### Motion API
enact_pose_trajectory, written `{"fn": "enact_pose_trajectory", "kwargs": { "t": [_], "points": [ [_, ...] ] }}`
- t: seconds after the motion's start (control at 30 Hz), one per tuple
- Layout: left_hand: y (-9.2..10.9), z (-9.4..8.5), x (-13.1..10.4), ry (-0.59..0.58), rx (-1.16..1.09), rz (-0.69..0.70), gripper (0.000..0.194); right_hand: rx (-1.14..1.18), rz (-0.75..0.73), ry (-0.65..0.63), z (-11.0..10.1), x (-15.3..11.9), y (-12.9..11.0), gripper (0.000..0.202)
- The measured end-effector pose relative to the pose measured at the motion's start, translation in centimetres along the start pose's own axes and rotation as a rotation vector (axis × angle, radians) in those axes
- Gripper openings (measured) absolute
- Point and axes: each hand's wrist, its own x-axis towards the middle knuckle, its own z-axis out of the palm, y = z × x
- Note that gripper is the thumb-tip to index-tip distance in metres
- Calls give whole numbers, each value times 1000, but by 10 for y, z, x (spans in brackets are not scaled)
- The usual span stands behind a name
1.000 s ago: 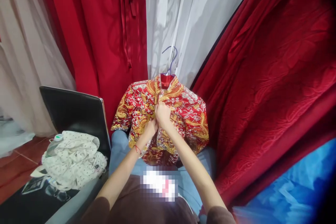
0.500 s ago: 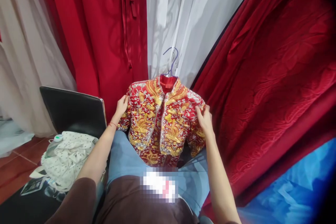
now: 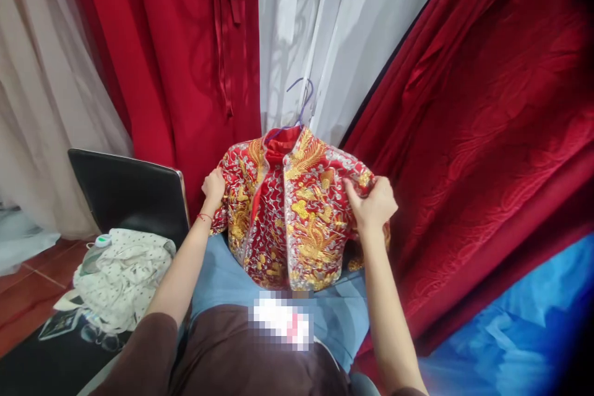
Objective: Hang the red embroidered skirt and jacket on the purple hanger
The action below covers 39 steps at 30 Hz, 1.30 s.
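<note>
A short red jacket (image 3: pixel 310 216) with dense gold and silver embroidery rests upright against my lap. Its front hangs apart, showing the patterned inside of the back. The hook of a purple hanger (image 3: pixel 304 102) sticks up from the collar. On the left, my left hand (image 3: pixel 214 187) is closed on the jacket's sleeve near the shoulder. My right hand (image 3: pixel 375 201) grips the opposite shoulder, thumb on the front and fingers curled behind the cloth. Both lower sleeves are partly covered by my hands and forearms.
Red garments (image 3: pixel 176 43) hang at left, and more red cloth (image 3: pixel 468 136) at right. White fabric (image 3: pixel 297 25) hangs between them. A black chair back (image 3: pixel 130 192) stands left, by a dotted white cloth bag (image 3: pixel 125 278), with glasses (image 3: pixel 99 337). Blue tulle (image 3: pixel 510 322) lies lower right.
My right hand has moved right and slightly up, drawing the jacket's shoulder outward. The front opening has widened, and the jacket has turned a little. My left hand has shifted slightly left.
</note>
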Motion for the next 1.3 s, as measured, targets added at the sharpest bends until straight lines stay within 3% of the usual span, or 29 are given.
{"fn": "enact_pose_trajectory", "kwargs": {
  "t": [0.13, 0.2, 0.27, 0.33, 0.43, 0.5, 0.57, 0.7, 0.83, 0.93, 1.0, 1.1, 1.2, 1.3],
  "points": [
    [4, 5, -17, -8, 3, 40, 45, 12, 32, -113, 7, -38, 6, 81],
    [12, -1, -22, 99, -51, 204, 47, -11, 34, -48, 10, -49, 3, 87],
    [26, -13, -23, 218, -91, 500, 59, -28, -59, 31, 12, -51, -10, 83],
    [45, -27, -20, 214, -72, 867, 68, 2, -312, -11, 15, -42, -32, 66],
    [81, -45, -12, 19, 14, 1314, 62, 60, -720, -211, 23, -10, -73, 57],
    [103, -52, -6, -59, 46, 1458, 53, 71, -812, -250, 29, 17, -94, 58],
    [121, -56, -1, -86, 55, 1522, 38, 81, -877, -283, 33, 43, -108, 45],
    [145, -58, 8, -106, 5, 1515, 14, 110, -958, -334, 36, 76, -119, 26],
    [159, -52, 17, -31, -172, 1223, 20, 187, -830, -195, 41, 86, -124, 24],
    [159, -39, 20, -106, -244, 1072, 35, 234, -716, -144, 52, 80, -126, 27],
    [149, -28, 23, -131, -274, 1013, 56, 251, -706, -194, 59, 72, -125, 34],
    [118, -19, 34, -108, -320, 928, 82, 281, -700, -257, 56, 61, -112, 54],
    [77, -18, 46, -142, -355, 867, 76, 248, -617, -231, 40, 53, -81, 73],
    [50, -17, 48, -101, -385, 819, 55, 108, -525, -230, 28, 44, -43, 70]
  ]
}}
